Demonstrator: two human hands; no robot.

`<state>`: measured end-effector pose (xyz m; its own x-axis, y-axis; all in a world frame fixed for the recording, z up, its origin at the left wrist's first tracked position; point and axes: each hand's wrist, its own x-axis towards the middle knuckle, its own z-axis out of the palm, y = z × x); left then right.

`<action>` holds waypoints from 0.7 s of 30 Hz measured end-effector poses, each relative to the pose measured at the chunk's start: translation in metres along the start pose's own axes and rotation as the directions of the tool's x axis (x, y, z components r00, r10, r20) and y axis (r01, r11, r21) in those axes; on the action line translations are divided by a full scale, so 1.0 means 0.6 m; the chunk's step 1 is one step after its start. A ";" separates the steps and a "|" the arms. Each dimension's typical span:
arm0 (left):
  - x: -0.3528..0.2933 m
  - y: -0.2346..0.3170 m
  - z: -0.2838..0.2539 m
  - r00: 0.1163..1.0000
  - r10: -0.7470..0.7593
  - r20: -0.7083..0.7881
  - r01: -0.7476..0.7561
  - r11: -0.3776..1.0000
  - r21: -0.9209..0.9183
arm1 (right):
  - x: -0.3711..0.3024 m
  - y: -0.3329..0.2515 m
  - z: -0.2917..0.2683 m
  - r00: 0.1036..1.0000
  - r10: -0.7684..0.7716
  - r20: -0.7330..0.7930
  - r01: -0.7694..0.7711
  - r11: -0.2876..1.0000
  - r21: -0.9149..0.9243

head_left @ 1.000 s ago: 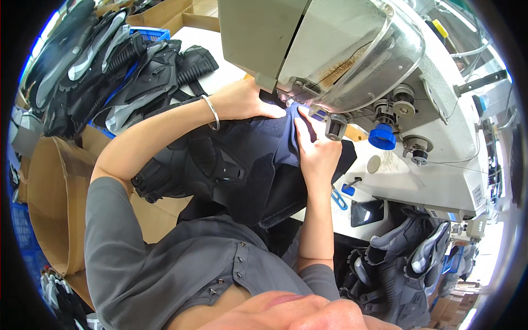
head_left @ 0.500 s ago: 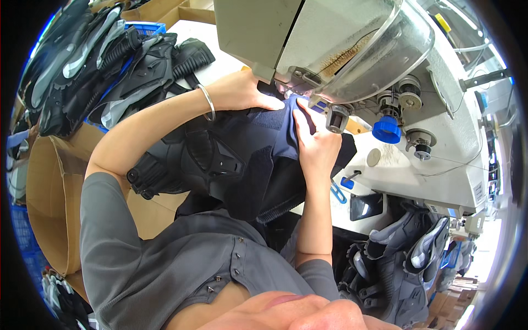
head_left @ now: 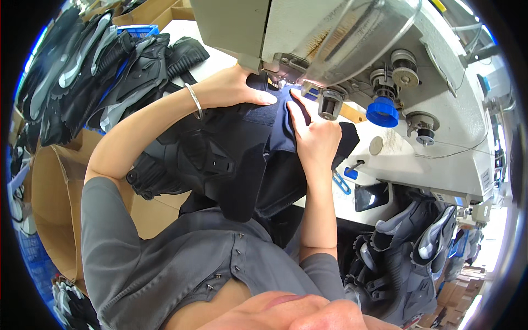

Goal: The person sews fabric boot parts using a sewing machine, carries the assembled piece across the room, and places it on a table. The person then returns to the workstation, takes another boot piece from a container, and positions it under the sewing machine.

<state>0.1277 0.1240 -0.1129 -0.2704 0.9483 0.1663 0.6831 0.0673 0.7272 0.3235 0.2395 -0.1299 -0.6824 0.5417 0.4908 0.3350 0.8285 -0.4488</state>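
Here, navy fabric (head_left: 283,125) under spread right fingers (head_left: 297,116), beside left fingers (head_left: 264,97), their grip unclear

Brightly lit workroom, crowded with cartons and crates.
A white worktop (head_left: 218,59) is seen toward 11 o'clock, edged by an open carton (head_left: 171,15). A large cardboard box (head_left: 52,214) is placed near 9 o'clock, blue crates (head_left: 34,256) are seen at 8, and brown boxes (head_left: 457,294) are piled at 4. White glare (head_left: 498,228) is cast between 3 and 4.
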 end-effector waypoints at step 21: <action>0.004 0.006 0.000 0.997 0.069 -0.026 -0.068 0.997 0.044 | -0.002 0.001 0.001 0.997 -0.038 -0.068 0.042 0.997 0.059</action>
<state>0.1296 0.1265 -0.1100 -0.2398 0.9424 0.2331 0.7291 0.0163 0.6842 0.3241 0.2393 -0.1314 -0.6487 0.5185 0.5571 0.2673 0.8406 -0.4711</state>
